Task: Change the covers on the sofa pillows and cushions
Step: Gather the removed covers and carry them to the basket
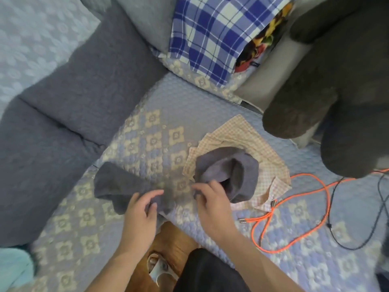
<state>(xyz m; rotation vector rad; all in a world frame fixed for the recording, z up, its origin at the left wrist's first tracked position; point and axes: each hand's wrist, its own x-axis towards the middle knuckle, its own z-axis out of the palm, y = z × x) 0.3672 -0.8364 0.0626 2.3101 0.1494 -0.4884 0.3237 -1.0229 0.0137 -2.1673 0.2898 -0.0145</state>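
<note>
head | left hand (140, 209) and right hand (210, 200) pinch grey cover (229, 171), mouth gaping

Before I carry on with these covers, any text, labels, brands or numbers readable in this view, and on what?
No text reads clearly anywhere in the view.
Small dark tag on the floral fabric under the plaid cloth: too small and blurred to read.
Grey cover held by the left hand and right hand: no label visible.
Checked cloth, quilt, orange cable: patterns only, no writing.
</note>
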